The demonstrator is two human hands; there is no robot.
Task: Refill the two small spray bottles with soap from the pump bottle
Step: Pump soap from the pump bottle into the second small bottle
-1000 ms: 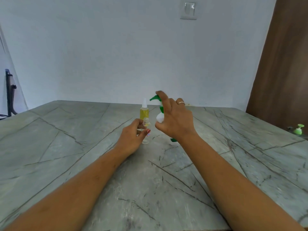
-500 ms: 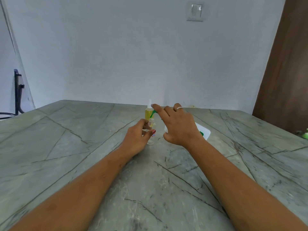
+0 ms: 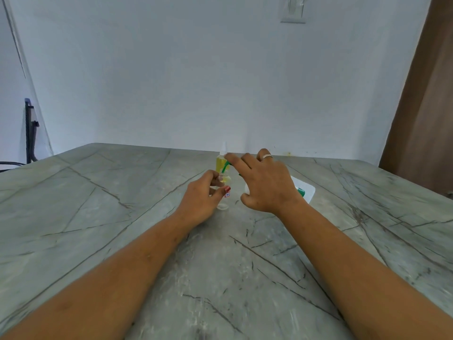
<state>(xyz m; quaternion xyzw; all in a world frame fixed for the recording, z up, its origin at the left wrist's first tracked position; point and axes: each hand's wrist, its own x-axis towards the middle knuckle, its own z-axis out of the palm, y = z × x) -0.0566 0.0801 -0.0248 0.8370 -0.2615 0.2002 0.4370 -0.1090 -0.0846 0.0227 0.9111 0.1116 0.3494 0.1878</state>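
Observation:
My left hand (image 3: 201, 202) grips a small clear spray bottle (image 3: 227, 194) with an open neck, standing on the grey marble table (image 3: 110, 217). My right hand (image 3: 264, 185) holds the white pump bottle (image 3: 305, 191) tipped on its side, with the forefinger stretched over the pump head. The green nozzle (image 3: 226, 166) points down at the clear bottle's neck. Just behind stands a second small spray bottle (image 3: 220, 163), full of yellow liquid and capped in white. Most of the pump bottle is hidden by my right hand.
A white wall with a light switch (image 3: 293, 9) closes off the table's far edge. A brown door (image 3: 421, 106) stands at the right and a dark chair frame (image 3: 30, 133) at the far left.
My right hand has lowered the pump bottle from upright and raised to tipped over, bringing the nozzle down to the clear bottle's neck. My left hand has stayed on the clear bottle.

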